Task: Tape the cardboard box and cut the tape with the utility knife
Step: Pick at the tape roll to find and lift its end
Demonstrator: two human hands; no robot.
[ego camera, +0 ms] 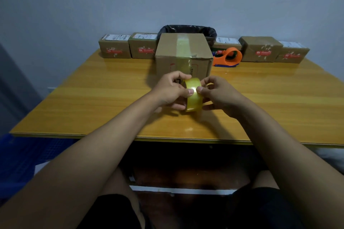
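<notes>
A brown cardboard box (183, 52) stands mid-table with a strip of clear tape over its top and down its front face. In front of it I hold a yellowish roll of tape (193, 95) upright above the table. My left hand (171, 92) grips the roll from the left, and my right hand (216, 94) from the right. Both thumbs press on its outer surface. No utility knife is visible.
An orange tape dispenser (228, 57) lies right of the box. Several small taped parcels (114, 48) line the table's (93, 102) far edge against the wall, with a black-lined bin (186, 29) behind the box. A blue crate (16, 158) sits at lower left.
</notes>
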